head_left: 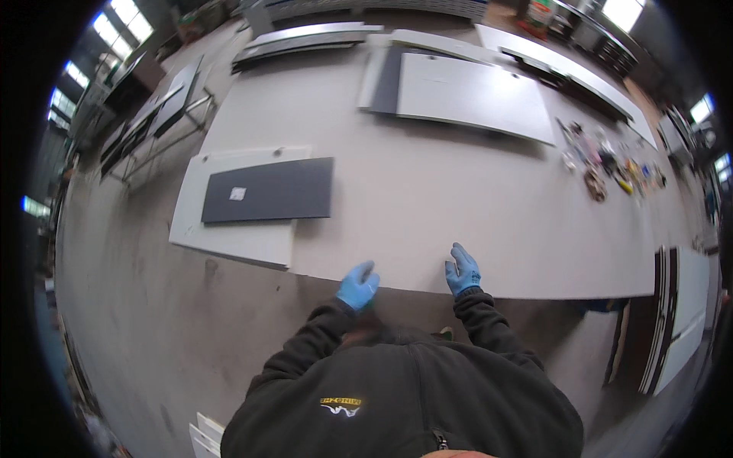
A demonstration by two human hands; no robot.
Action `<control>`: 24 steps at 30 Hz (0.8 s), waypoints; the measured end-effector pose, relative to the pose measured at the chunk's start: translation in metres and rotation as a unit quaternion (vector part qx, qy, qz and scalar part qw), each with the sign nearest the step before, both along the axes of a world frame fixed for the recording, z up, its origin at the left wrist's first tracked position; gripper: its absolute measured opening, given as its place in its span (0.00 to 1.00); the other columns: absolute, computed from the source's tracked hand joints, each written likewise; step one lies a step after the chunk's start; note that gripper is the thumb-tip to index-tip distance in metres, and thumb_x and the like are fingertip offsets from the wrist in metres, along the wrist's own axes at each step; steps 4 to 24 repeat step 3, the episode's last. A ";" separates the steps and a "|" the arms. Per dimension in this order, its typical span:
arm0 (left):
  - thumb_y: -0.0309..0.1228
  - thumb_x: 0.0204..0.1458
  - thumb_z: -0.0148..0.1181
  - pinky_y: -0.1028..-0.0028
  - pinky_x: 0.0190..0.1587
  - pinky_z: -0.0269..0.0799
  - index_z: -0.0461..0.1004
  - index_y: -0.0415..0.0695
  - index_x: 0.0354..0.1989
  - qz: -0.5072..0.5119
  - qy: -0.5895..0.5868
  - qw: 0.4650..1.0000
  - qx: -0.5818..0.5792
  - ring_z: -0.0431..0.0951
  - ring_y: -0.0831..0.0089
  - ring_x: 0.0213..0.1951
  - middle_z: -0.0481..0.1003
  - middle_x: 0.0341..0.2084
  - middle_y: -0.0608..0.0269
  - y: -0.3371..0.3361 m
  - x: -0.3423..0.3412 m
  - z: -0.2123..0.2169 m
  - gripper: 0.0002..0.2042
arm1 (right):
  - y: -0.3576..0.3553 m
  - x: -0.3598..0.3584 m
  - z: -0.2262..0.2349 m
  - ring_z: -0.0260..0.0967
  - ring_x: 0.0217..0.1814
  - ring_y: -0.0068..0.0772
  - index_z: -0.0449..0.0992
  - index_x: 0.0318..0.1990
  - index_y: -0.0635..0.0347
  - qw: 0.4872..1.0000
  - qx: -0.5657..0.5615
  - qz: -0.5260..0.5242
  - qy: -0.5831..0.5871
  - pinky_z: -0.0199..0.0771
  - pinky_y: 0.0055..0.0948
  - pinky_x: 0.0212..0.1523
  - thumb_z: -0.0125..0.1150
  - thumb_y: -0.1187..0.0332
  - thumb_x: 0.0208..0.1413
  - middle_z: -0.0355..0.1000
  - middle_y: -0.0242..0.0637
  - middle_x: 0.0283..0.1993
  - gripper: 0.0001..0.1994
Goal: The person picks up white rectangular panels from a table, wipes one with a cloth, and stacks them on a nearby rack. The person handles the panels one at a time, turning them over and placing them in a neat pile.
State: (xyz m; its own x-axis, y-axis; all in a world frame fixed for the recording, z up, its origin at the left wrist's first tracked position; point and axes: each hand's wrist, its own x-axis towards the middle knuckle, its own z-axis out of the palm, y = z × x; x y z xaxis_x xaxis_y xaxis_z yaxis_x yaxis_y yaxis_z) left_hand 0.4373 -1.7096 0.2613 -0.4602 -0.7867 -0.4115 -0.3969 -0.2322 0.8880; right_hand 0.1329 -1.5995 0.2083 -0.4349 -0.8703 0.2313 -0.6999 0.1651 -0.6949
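Note:
Both my hands wear light blue gloves and hold nothing. My left hand (358, 285) is just off the near edge of the large pale worktable (397, 206), fingers loosely apart. Over the same edge, further right, my right hand (463, 270) has its fingers and thumb spread. Left of my left hand, a dark grey panel (275, 195) with a small white label lies on white panels (191, 221), whose corner reaches the table's near edge. Neither hand touches a panel.
Stacked white and grey panels (473, 91) lie at the far middle, with long strips (305, 38) far left. Small hardware and tools (607, 164) are scattered at the right. Upright panels (679, 313) stand by the right corner. A metal rack (160, 114) holds dark boards at left.

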 end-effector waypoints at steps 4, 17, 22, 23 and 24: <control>0.38 0.58 0.59 0.65 0.62 0.67 0.63 0.33 0.65 0.100 -0.008 0.994 -0.054 0.73 0.56 0.59 0.70 0.59 0.43 -0.071 0.061 -0.002 0.30 | -0.076 0.034 -0.010 0.66 0.64 0.56 0.73 0.54 0.62 0.999 0.036 0.036 0.019 0.66 0.44 0.65 0.65 0.65 0.52 0.69 0.54 0.63 0.22; 0.38 0.58 0.59 0.65 0.62 0.67 0.63 0.33 0.65 0.100 -0.008 0.994 -0.054 0.73 0.56 0.59 0.70 0.59 0.43 -0.071 0.061 -0.002 0.30 | -0.076 0.034 -0.010 0.66 0.64 0.56 0.73 0.54 0.62 0.999 0.036 0.036 0.019 0.66 0.44 0.65 0.65 0.65 0.52 0.69 0.54 0.63 0.22; 0.38 0.58 0.59 0.65 0.62 0.67 0.63 0.33 0.65 0.100 -0.008 0.994 -0.054 0.73 0.56 0.59 0.70 0.59 0.43 -0.071 0.061 -0.002 0.30 | -0.076 0.034 -0.010 0.66 0.64 0.56 0.73 0.54 0.62 0.999 0.036 0.036 0.019 0.66 0.44 0.65 0.65 0.65 0.52 0.69 0.54 0.63 0.22; 0.38 0.58 0.59 0.65 0.62 0.67 0.63 0.33 0.65 0.100 -0.008 0.994 -0.054 0.73 0.56 0.59 0.70 0.59 0.43 -0.071 0.061 -0.002 0.30 | -0.076 0.034 -0.010 0.66 0.64 0.56 0.73 0.54 0.62 0.999 0.036 0.036 0.019 0.66 0.44 0.65 0.65 0.65 0.52 0.69 0.54 0.63 0.22; 0.38 0.58 0.59 0.65 0.62 0.67 0.63 0.33 0.65 0.100 -0.008 0.994 -0.054 0.73 0.56 0.59 0.70 0.59 0.43 -0.071 0.061 -0.002 0.30 | -0.076 0.034 -0.010 0.66 0.64 0.56 0.73 0.54 0.62 0.999 0.036 0.036 0.019 0.66 0.44 0.65 0.65 0.65 0.52 0.69 0.54 0.63 0.22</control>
